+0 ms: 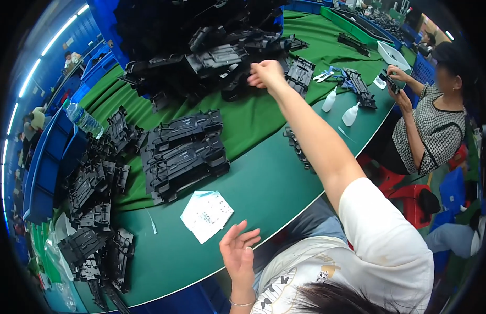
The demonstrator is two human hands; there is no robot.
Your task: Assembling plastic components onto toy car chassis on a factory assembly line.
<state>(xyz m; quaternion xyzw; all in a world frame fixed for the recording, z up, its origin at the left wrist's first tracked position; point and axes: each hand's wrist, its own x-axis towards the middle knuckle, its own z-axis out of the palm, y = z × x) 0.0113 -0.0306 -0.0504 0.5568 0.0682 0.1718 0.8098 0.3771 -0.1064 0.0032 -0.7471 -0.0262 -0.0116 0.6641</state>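
My left hand (239,254) is raised over the near edge of the green table, palm up and fingers apart, holding nothing. Beside it lies a white paper sheet (206,215) with small printed marks. My right arm stretches far forward across the table. At its end, my right hand (266,74) has curled fingers at the edge of a heap of black plastic parts (222,60). What those fingers hold, if anything, blends into the dark heap. Left of centre, flat black plastic trays (185,152) lie side by side on green cloth.
More black parts (91,188) pile up at the left beside a blue bin (46,162) and a water bottle (83,119). Two white squeeze bottles (330,99) stand at the right. A co-worker (431,115) there handles a dark part. Behind the heap is a big blue crate (104,26).
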